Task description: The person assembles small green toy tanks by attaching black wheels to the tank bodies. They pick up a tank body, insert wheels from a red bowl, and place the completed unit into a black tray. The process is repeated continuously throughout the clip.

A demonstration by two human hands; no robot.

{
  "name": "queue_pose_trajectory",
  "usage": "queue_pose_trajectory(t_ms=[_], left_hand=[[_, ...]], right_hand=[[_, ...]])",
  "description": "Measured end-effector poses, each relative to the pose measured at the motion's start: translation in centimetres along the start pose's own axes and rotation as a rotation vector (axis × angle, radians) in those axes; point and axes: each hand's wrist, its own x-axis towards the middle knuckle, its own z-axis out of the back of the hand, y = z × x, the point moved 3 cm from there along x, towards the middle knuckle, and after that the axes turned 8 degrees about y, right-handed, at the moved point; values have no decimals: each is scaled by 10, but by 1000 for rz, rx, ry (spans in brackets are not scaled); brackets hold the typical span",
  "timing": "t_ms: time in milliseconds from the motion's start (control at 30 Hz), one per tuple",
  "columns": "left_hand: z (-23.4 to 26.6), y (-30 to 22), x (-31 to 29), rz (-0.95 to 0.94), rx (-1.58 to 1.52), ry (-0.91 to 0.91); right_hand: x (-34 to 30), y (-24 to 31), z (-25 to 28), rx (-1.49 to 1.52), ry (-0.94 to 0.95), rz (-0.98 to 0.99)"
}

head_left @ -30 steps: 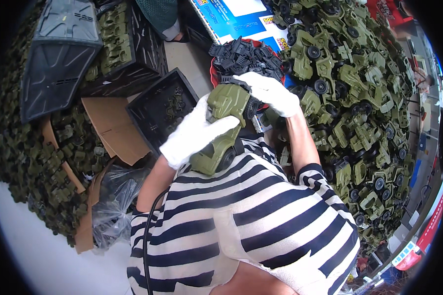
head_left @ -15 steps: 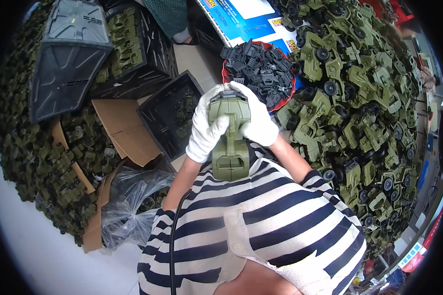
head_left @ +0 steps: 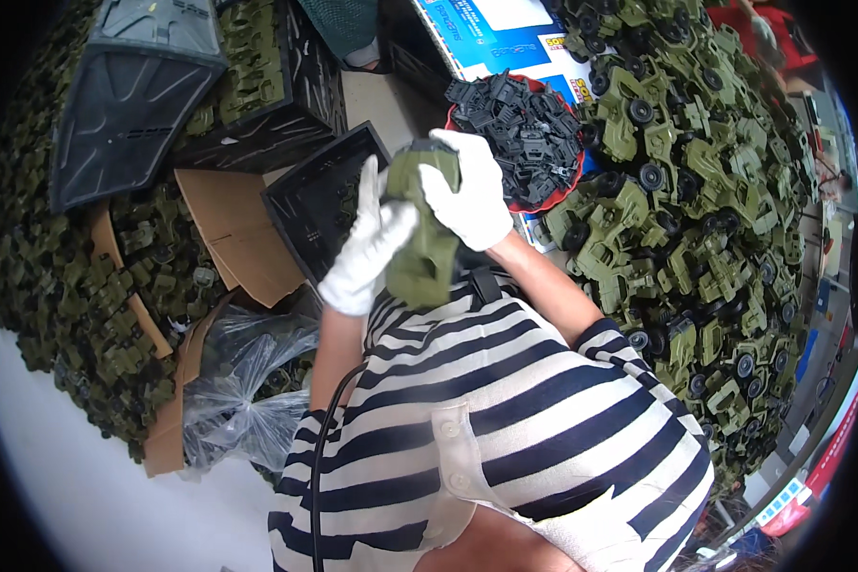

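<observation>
An olive-green toy vehicle body [head_left: 418,270] is held up in front of my striped shirt, tilted and slightly blurred by motion. My right hand [head_left: 472,195], in a white glove, grips its far end from the right, with the thumb across the top. From the left, my white-gloved left hand [head_left: 364,255] holds its side. The left thumb lies over the body while the other fingers point up along its edge. A dark part [head_left: 435,145] shows at the far end of the body, partly covered by my right hand. The underside is hidden.
A red bowl [head_left: 579,172] full of dark grey plastic parts [head_left: 515,129] stands just beyond my right hand. Green toy vehicles [head_left: 696,238] are heaped at right. At left are black crates [head_left: 257,143], an open carton [head_left: 234,229], a clear plastic bag [head_left: 248,391] and more green parts [head_left: 67,324].
The toy vehicle body has moved up and left and tilted. My right hand has shifted left over its far end; the left hand has moved left and lower, its fingers now straighter.
</observation>
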Motion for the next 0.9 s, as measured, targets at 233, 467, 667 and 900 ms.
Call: queue_pose_trajectory(t_ms=[233,467,667,900], left_hand=[[82,114,-33,567,-123,-263],[160,259,-34,726,106,-597],[196,283,18,806,373,-530],[84,114,134,397,144,-247]], right_hand=[[-5,-28,-34,-227,331,-209],[-57,-66,60,-121,171,-325],[-60,-71,81,-231,142,-281],[-31,-73,80,-386,39,-308]])
